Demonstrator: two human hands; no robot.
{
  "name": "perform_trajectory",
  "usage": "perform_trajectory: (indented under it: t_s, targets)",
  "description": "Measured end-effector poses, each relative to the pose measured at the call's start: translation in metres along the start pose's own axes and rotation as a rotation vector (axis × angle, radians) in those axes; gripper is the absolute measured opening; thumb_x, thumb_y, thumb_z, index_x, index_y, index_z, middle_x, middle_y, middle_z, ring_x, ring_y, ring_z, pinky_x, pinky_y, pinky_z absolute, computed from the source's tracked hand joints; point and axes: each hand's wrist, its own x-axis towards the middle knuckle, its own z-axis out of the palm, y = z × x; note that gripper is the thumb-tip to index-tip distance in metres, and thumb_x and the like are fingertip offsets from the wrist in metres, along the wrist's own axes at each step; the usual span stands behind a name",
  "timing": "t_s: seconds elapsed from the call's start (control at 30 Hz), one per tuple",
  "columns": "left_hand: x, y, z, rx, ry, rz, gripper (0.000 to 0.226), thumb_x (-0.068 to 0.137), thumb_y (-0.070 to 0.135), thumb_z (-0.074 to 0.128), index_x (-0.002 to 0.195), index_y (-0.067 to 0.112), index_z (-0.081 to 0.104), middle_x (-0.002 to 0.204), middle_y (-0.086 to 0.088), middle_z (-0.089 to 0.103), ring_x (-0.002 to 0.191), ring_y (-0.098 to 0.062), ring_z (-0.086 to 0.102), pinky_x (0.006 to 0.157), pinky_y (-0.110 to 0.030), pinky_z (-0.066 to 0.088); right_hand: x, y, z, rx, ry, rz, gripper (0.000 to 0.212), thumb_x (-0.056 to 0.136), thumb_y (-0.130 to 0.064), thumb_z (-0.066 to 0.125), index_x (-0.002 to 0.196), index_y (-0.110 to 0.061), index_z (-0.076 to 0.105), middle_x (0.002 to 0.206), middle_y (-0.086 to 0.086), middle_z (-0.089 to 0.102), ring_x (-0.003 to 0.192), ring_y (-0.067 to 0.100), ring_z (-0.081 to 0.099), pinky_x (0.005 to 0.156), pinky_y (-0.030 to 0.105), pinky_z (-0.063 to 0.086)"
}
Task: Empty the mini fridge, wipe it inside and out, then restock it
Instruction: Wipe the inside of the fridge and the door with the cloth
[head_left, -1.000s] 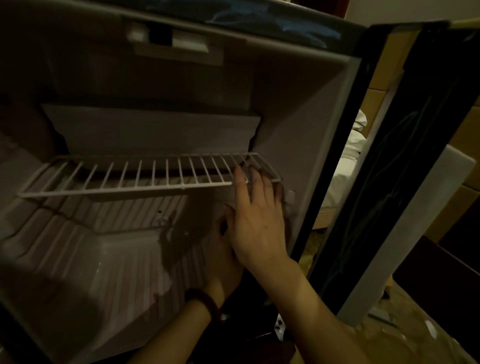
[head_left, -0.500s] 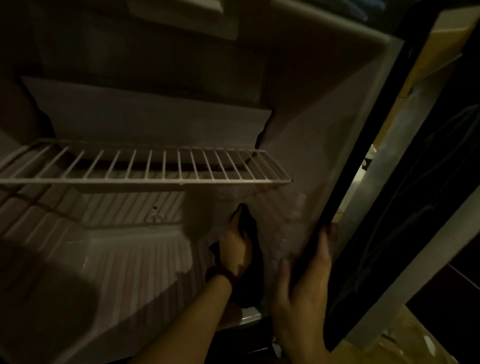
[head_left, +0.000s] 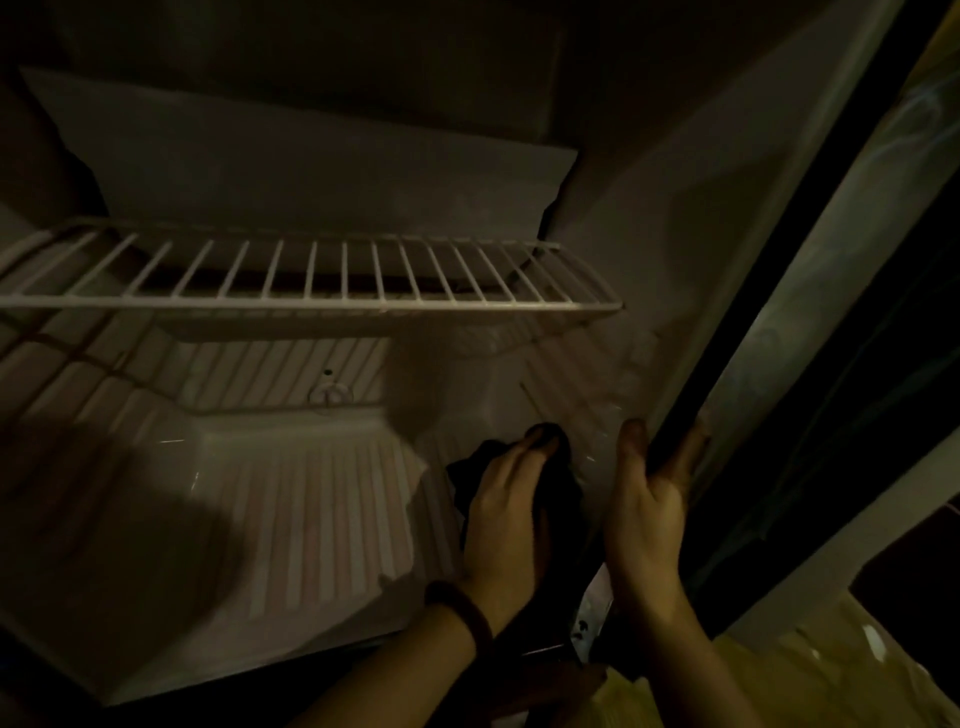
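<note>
The mini fridge (head_left: 649, 218) stands open with nothing inside but a white wire shelf (head_left: 322, 291) and a ribbed white floor (head_left: 291, 509). My left hand (head_left: 506, 514), a dark band on its wrist, holds a dark cloth (head_left: 558, 488) against the lower right inner wall. My right hand (head_left: 644, 514) grips the front edge of the fridge's right wall, thumb inside and fingers round the black edge (head_left: 769, 332).
The open door (head_left: 857, 322) hangs at the right, its dark inner side facing me. A yellowish floor (head_left: 779, 670) shows at the bottom right. A small round drain fitting (head_left: 330, 392) sits on the back wall below the shelf.
My right hand left the shelf's right end and took hold of the fridge's right front edge. The left hand with the cloth came into view against the right wall. The view moved closer.
</note>
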Motion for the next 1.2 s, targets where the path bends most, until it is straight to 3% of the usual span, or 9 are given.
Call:
perform_trajectory:
  t_s: [0.13, 0.2, 0.3, 0.37, 0.5, 0.63, 0.8, 1.03, 1.2]
  targets:
    - [0.034, 0.0, -0.007, -0.102, -0.078, -0.197, 0.041, 0.098, 0.018, 0.041, 0.139, 0.015, 0.038, 0.133, 0.003, 0.046, 0.118, -0.004, 0.041, 0.097, -0.006, 0.025, -0.001, -0.002, 0.004, -0.038, 0.016, -0.019, 0.052, 0.09, -0.044, 0.038, 0.127, -0.055, 0.005, 0.137, -0.022, 0.018, 0.134, 0.007, 0.027, 0.107, 0.018, 0.029]
    - [0.06, -0.013, -0.005, -0.12, -0.065, -0.267, 0.04, 0.099, 0.019, 0.037, 0.139, 0.015, 0.039, 0.132, -0.004, 0.051, 0.119, -0.015, 0.048, 0.094, -0.009, 0.031, -0.001, -0.001, 0.004, -0.068, 0.01, -0.04, 0.049, 0.084, -0.051, 0.036, 0.121, -0.062, 0.006, 0.139, -0.018, 0.022, 0.134, 0.02, 0.034, 0.108, 0.036, 0.034]
    - [0.085, -0.035, -0.007, 0.02, -0.13, -0.319, 0.041, 0.099, 0.017, 0.037, 0.14, 0.012, 0.038, 0.14, -0.008, 0.045, 0.128, -0.024, 0.042, 0.099, -0.013, 0.024, 0.001, 0.0, 0.001, -0.045, -0.028, -0.044, 0.063, 0.074, -0.063, 0.035, 0.132, -0.052, 0.014, 0.145, -0.008, 0.03, 0.129, 0.025, 0.041, 0.103, 0.039, 0.04]
    - [0.084, -0.046, -0.013, 0.123, -0.206, -0.272, 0.046, 0.096, 0.008, 0.041, 0.141, 0.012, 0.036, 0.143, -0.009, 0.041, 0.13, -0.026, 0.04, 0.105, -0.021, 0.026, 0.001, 0.002, 0.0, -0.041, -0.046, -0.045, 0.074, 0.072, -0.063, 0.033, 0.139, -0.039, 0.016, 0.146, -0.002, 0.032, 0.128, 0.025, 0.042, 0.102, 0.042, 0.041]
    - [0.062, -0.031, -0.023, 0.286, -0.188, -0.009, 0.059, 0.08, -0.007, 0.05, 0.135, 0.015, 0.047, 0.139, -0.007, 0.047, 0.122, -0.032, 0.046, 0.098, -0.035, 0.04, 0.001, 0.001, 0.003, -0.06, -0.012, -0.081, 0.064, 0.075, -0.061, 0.033, 0.134, -0.045, 0.014, 0.147, 0.004, 0.031, 0.129, 0.027, 0.04, 0.104, 0.048, 0.039]
    - [0.06, -0.021, -0.028, 0.306, -0.157, 0.044, 0.059, 0.074, -0.01, 0.051, 0.129, 0.012, 0.054, 0.133, -0.008, 0.053, 0.117, -0.034, 0.05, 0.094, -0.035, 0.042, 0.002, 0.001, 0.001, -0.017, -0.03, -0.095, 0.058, 0.078, -0.057, 0.038, 0.131, -0.045, 0.02, 0.144, 0.0, 0.035, 0.128, 0.022, 0.042, 0.105, 0.042, 0.039]
    - [0.059, -0.009, -0.025, 0.208, -0.146, -0.11, 0.049, 0.078, -0.009, 0.049, 0.125, 0.004, 0.049, 0.118, -0.018, 0.056, 0.108, -0.033, 0.052, 0.086, -0.032, 0.042, 0.001, 0.001, 0.001, 0.019, -0.022, -0.066, 0.067, 0.081, -0.05, 0.042, 0.139, -0.034, 0.012, 0.143, -0.009, 0.028, 0.128, 0.014, 0.039, 0.097, 0.006, 0.032]
    - [0.033, 0.011, -0.019, 0.041, -0.064, -0.127, 0.049, 0.081, 0.0, 0.062, 0.124, 0.009, 0.043, 0.117, -0.01, 0.057, 0.106, -0.023, 0.056, 0.088, -0.026, 0.044, 0.002, 0.001, -0.001, 0.019, -0.04, -0.065, 0.038, 0.087, -0.037, 0.039, 0.122, -0.04, 0.025, 0.131, -0.01, 0.035, 0.117, 0.008, 0.042, 0.08, -0.005, 0.033]
    - [0.009, 0.012, -0.019, 0.033, -0.062, 0.069, 0.05, 0.077, 0.011, 0.068, 0.119, 0.016, 0.042, 0.11, -0.011, 0.06, 0.099, -0.018, 0.057, 0.087, -0.024, 0.046, 0.001, -0.002, -0.002, 0.011, -0.06, -0.041, 0.06, 0.084, -0.046, 0.039, 0.138, -0.033, 0.017, 0.145, 0.002, 0.034, 0.126, 0.017, 0.041, 0.101, 0.028, 0.038]
